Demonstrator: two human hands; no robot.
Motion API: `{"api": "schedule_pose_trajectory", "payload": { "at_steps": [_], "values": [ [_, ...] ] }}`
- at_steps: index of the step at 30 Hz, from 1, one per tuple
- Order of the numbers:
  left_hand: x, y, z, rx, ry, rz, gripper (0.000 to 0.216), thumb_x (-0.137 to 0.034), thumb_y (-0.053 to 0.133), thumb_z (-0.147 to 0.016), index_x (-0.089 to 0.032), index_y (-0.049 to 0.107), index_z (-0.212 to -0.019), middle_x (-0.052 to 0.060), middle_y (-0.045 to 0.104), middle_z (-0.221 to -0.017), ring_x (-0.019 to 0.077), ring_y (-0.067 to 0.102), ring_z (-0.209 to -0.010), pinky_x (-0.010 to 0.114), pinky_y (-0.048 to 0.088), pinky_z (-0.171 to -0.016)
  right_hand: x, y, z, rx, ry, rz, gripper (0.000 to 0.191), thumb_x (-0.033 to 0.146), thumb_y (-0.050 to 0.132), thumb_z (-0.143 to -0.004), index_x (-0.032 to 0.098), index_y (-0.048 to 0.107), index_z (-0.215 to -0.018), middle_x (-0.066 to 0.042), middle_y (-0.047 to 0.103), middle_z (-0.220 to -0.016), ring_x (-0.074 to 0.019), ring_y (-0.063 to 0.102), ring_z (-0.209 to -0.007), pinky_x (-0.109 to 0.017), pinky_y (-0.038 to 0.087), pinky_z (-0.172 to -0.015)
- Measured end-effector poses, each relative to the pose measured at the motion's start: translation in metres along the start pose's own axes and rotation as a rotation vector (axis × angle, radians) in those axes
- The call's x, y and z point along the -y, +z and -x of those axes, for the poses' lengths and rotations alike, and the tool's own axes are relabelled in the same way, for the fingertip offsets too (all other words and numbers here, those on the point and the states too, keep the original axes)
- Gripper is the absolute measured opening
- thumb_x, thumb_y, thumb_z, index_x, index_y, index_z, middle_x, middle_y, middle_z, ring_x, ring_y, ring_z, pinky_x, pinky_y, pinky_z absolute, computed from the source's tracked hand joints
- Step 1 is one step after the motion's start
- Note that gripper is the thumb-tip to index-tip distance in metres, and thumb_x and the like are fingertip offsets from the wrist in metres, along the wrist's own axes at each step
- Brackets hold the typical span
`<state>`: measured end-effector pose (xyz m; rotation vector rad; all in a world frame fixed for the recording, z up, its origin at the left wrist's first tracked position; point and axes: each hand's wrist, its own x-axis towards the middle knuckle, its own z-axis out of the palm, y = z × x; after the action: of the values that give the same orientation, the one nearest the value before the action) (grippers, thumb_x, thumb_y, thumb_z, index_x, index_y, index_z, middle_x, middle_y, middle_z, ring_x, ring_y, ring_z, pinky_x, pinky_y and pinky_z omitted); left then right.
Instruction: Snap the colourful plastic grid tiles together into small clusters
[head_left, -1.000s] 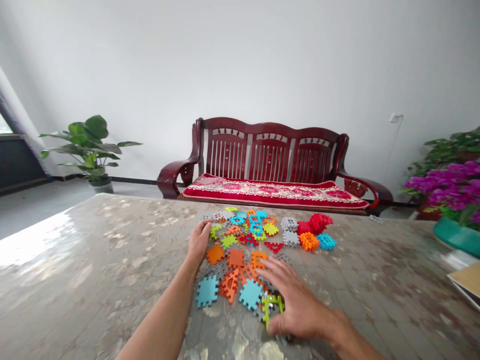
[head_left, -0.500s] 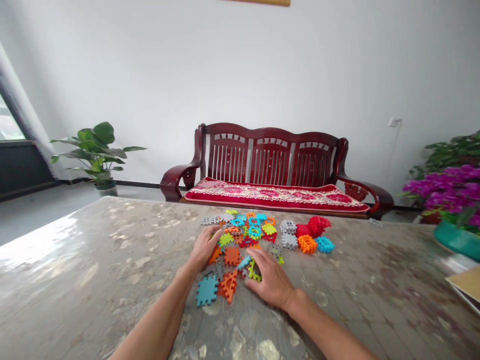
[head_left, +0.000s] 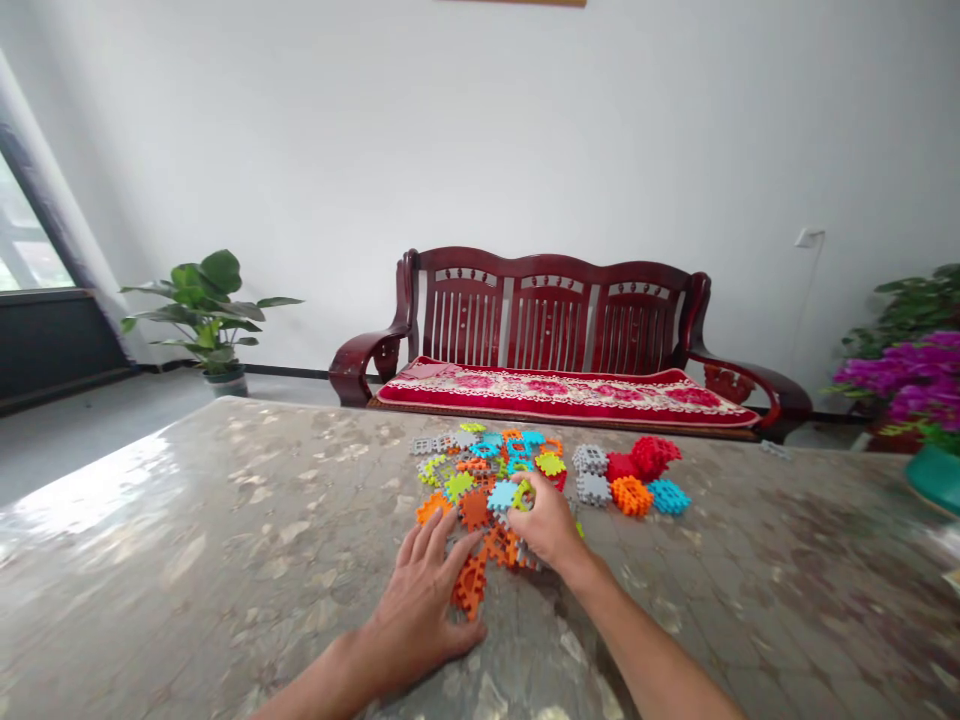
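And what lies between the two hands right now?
In the head view, orange toothed pieces lie between the left hand and the right hand; that stretch isn't bare.

Open passage is offered by the tabletop (head_left: 172, 580) at the left and lower left of the frame, and along the lower right. The centre is blocked by loose tiles (head_left: 474, 510), flanked by the left hand (head_left: 427, 598) and right hand (head_left: 551, 525). Right of centre, the way is obstructed by clustered blocks (head_left: 631, 496), with a narrow gap beside the tiles.
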<state>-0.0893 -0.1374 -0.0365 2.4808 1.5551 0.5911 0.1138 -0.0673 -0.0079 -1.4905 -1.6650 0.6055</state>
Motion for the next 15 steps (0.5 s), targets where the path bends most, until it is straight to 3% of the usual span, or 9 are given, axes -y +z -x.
{"api": "schedule_pose_trajectory", "payload": {
  "at_steps": [3,7,11,15],
  "values": [
    [-0.004,0.003,0.006,0.023,0.017,-0.018,0.070,-0.040,0.071,-0.067,-0.036,0.051,-0.134,0.008,0.041,-0.149,0.0349,0.035,-0.137,0.054,0.028,-0.112,0.008,0.004,-0.017,0.023,0.132,-0.197,0.047,0.026,0.063,-0.062,0.018,0.061,-0.109,-0.002,0.068,-0.085,-0.0203,0.063,-0.076,-0.031,0.051,-0.073],
    [-0.002,0.002,-0.002,0.034,0.093,-0.037,0.050,-0.033,0.059,-0.080,-0.032,0.052,-0.130,0.006,0.058,-0.132,0.0267,0.051,-0.122,0.043,0.039,-0.104,0.010,0.010,-0.038,0.100,0.105,-0.426,0.060,0.047,0.067,-0.068,0.019,0.057,-0.121,-0.006,0.067,-0.111,-0.0212,0.063,-0.098,-0.032,0.050,-0.085],
    [0.001,-0.003,-0.011,-0.009,0.152,-0.088,0.028,-0.026,0.051,-0.086,-0.027,0.059,-0.113,0.006,0.067,-0.108,0.0221,0.060,-0.101,0.036,0.046,-0.089,-0.013,0.004,-0.046,0.043,0.015,-0.289,0.052,0.047,0.060,-0.076,0.019,0.060,-0.120,-0.011,0.061,-0.127,-0.0242,0.058,-0.114,-0.038,0.045,-0.097],
    [0.004,-0.005,-0.015,-0.066,0.171,-0.114,0.015,-0.026,0.047,-0.090,-0.023,0.060,-0.096,0.005,0.067,-0.093,0.0197,0.062,-0.088,0.031,0.048,-0.080,-0.048,-0.012,-0.030,-0.082,-0.117,-0.100,0.033,0.040,0.052,-0.082,0.020,0.068,-0.103,-0.009,0.069,-0.108,-0.0247,0.061,-0.105,-0.041,0.046,-0.095]
  ]
}}
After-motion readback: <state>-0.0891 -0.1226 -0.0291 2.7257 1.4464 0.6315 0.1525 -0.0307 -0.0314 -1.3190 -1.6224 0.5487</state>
